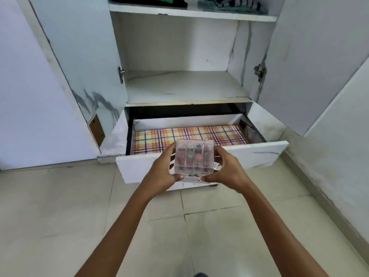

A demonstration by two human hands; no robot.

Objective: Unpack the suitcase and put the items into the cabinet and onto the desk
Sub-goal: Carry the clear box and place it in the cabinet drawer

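At frame centre, over the drawer (259, 149) front, my left hand (161, 172) and right hand (225, 170) hold the clear compartment box (192, 156), each grip curled round a side; I judge it light, rigid, slick, best held at its edges.

White grey-veined cabinet (83, 62), pink-yellow plaid drawer liner (155, 137), clear box (192, 158), beige floor tiles (60, 206)

Head camera: one wide-angle view, facing forward and down.
It stands near the open white marble-patterned cabinet (169, 47) ahead; the pulled-out white drawer (259, 154) lies mid-frame, the beige tiled floor (60, 206) nearest.
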